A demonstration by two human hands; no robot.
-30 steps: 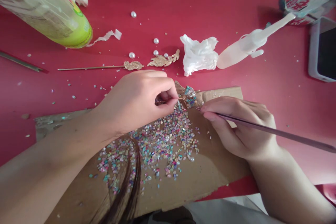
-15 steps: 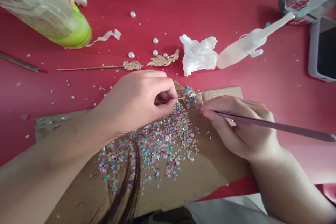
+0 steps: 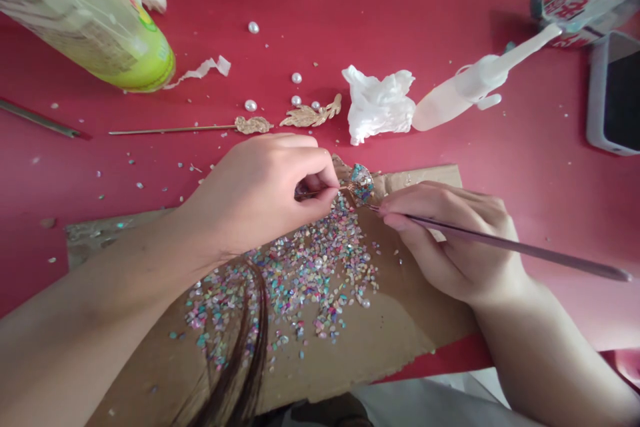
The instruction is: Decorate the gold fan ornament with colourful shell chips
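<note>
**L grip:** L hand (image 3: 260, 197) curled tight, thumb & fingers pinched fully closed on thin gold stem (image 3: 320, 192) of fan-shaped ornament (image 3: 362, 183).
**R grip:** R hand (image 3: 450, 240) holds slim mauve tool (image 3: 500, 247) pen-style, fingers closed round it, tip just beside ornament's base.
**Ornament pos:** held just above cardboard sheet (image 3: 415, 180), near its far edge, btwn both hands.
**Handling:** prob light, stiff wire; stem is best hold pt. Teal & pink chips on head look fragile, maybe loose, so avoid pressing face.
**Below hands:** crushed shell chips (image 3: 320, 267) spread across cardboard, some under L wrist; strand of dark hair (image 3: 250, 340) hangs over them.
**Far side of sheet:** gold leaf pieces (image 3: 310, 115), pin w/ leaf end (image 3: 170, 129) & loose pearls (image 3: 296, 78) on red desk (image 3: 400, 27). Crumpled tissue (image 3: 377, 103) nearby.
**Containers:** big bottle w/ lime-green end (image 3: 100, 27) lies at desk's far L corner; frosted squeeze bottle (image 3: 465, 90) lies on its side, nozzle toward far R. Contents of both can't tell.
**R edge:** phone (image 3: 614, 93), printed carton (image 3: 585, 13) at far R corner.
</note>
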